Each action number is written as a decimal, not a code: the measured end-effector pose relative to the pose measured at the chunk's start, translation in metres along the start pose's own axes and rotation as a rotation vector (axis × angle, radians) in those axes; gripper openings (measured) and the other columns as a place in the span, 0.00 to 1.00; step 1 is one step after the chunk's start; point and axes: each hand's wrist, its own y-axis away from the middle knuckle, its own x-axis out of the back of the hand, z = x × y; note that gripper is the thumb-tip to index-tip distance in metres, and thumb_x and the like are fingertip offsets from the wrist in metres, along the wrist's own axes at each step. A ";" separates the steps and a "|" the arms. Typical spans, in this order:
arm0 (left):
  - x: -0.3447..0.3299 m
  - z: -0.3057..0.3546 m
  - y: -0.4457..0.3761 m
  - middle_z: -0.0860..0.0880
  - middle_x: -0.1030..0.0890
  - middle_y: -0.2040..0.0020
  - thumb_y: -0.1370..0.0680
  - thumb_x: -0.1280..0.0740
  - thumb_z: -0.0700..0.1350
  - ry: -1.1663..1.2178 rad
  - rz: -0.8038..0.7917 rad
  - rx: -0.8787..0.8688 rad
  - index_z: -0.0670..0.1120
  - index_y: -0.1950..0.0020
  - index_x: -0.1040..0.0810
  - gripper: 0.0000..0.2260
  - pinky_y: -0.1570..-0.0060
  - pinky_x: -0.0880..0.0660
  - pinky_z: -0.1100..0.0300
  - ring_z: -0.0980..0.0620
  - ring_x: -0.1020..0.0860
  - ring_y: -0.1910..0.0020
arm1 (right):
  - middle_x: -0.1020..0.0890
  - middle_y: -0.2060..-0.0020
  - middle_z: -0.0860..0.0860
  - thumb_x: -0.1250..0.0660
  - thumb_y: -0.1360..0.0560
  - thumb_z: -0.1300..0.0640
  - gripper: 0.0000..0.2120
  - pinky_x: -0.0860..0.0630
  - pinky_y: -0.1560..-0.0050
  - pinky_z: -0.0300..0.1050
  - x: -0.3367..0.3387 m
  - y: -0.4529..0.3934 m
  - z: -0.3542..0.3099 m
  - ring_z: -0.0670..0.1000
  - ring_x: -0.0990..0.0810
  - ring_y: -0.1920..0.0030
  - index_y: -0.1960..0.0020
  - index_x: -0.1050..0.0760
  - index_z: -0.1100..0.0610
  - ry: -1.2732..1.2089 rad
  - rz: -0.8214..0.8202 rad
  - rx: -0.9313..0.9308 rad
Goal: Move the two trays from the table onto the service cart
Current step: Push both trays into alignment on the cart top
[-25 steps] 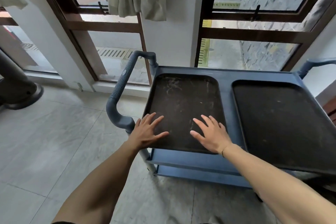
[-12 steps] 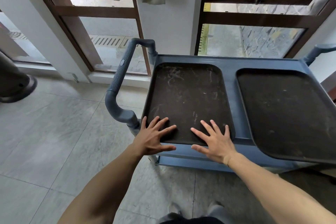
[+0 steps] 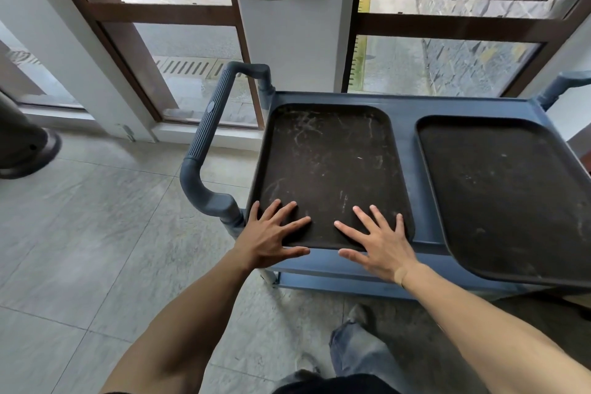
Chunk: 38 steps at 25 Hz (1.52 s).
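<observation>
Two dark brown trays lie side by side on top of the blue service cart. The scratched left tray sits fully on the cart. The right tray hangs a little over the cart's near edge. My left hand and my right hand lie flat with fingers spread over the near edge of the left tray. Neither hand grips anything.
The cart's ribbed handle sticks out on the left, and a second handle shows at the far right. Brown-framed windows and a white pillar stand just behind the cart. A dark round base rests on the tiled floor at left.
Both hands have slid back toward me, from resting on the left tray's surface to its near edge. The view has tilted down and my legs now show.
</observation>
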 end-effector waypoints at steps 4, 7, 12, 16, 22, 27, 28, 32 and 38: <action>0.004 -0.003 -0.010 0.52 0.55 0.18 0.32 0.62 0.80 -0.017 -0.013 -0.014 0.71 0.24 0.57 0.37 0.27 0.62 0.34 0.44 0.56 0.20 | 0.55 0.19 0.49 0.69 0.32 0.22 0.34 0.55 0.31 0.78 0.001 -0.010 0.004 0.59 0.58 0.21 0.27 0.63 0.27 0.000 -0.010 0.009; 0.008 -0.006 -0.016 0.52 0.55 0.18 0.32 0.62 0.79 -0.021 -0.018 -0.015 0.70 0.23 0.57 0.37 0.27 0.60 0.33 0.44 0.56 0.20 | 0.55 0.19 0.50 0.70 0.32 0.22 0.32 0.55 0.32 0.78 0.000 -0.018 0.008 0.60 0.58 0.21 0.29 0.67 0.26 -0.002 0.000 0.014; 0.007 -0.010 -0.027 0.52 0.57 0.18 0.30 0.61 0.78 -0.001 -0.067 0.003 0.70 0.23 0.56 0.35 0.26 0.60 0.33 0.44 0.58 0.20 | 0.57 0.19 0.50 0.69 0.31 0.23 0.31 0.55 0.32 0.78 -0.003 -0.034 0.009 0.61 0.60 0.21 0.29 0.67 0.26 0.002 -0.040 0.010; 0.008 -0.018 -0.035 0.53 0.59 0.18 0.29 0.60 0.78 0.016 -0.108 0.013 0.70 0.24 0.57 0.35 0.26 0.59 0.34 0.45 0.59 0.20 | 0.61 0.20 0.50 0.67 0.30 0.24 0.29 0.58 0.32 0.79 -0.005 -0.047 0.008 0.61 0.64 0.22 0.30 0.66 0.24 -0.028 -0.092 0.020; 0.001 -0.022 -0.037 0.53 0.62 0.19 0.29 0.61 0.78 0.008 -0.092 0.006 0.71 0.24 0.60 0.34 0.27 0.63 0.35 0.44 0.62 0.21 | 0.64 0.21 0.50 0.68 0.32 0.21 0.27 0.61 0.34 0.79 -0.009 -0.053 0.009 0.61 0.68 0.23 0.35 0.72 0.21 -0.045 -0.098 0.030; -0.001 -0.023 -0.037 0.50 0.65 0.19 0.26 0.47 0.74 -0.096 -0.109 -0.028 0.68 0.24 0.66 0.38 0.28 0.60 0.31 0.41 0.64 0.21 | 0.67 0.21 0.51 0.58 0.30 0.23 0.31 0.59 0.34 0.81 -0.009 -0.054 0.010 0.63 0.69 0.24 0.36 0.75 0.21 -0.004 -0.117 0.041; -0.002 -0.022 -0.036 0.50 0.65 0.19 0.25 0.45 0.72 -0.100 -0.106 -0.034 0.68 0.24 0.67 0.38 0.28 0.59 0.30 0.40 0.64 0.21 | 0.67 0.21 0.51 0.58 0.29 0.24 0.30 0.59 0.35 0.82 -0.009 -0.053 0.009 0.64 0.69 0.24 0.36 0.75 0.21 -0.003 -0.124 0.044; -0.001 -0.020 -0.035 0.49 0.66 0.20 0.22 0.46 0.69 -0.103 -0.110 -0.047 0.70 0.25 0.66 0.34 0.29 0.60 0.29 0.38 0.65 0.22 | 0.67 0.21 0.51 0.61 0.28 0.27 0.27 0.60 0.36 0.83 -0.010 -0.052 0.006 0.66 0.70 0.25 0.36 0.73 0.21 -0.005 -0.121 0.057; -0.002 -0.016 -0.030 0.49 0.67 0.20 0.20 0.48 0.67 -0.119 -0.105 -0.062 0.72 0.26 0.65 0.30 0.30 0.60 0.27 0.36 0.65 0.22 | 0.65 0.21 0.49 0.57 0.25 0.30 0.26 0.60 0.38 0.84 -0.015 -0.049 0.005 0.66 0.70 0.25 0.33 0.69 0.20 -0.014 -0.109 0.067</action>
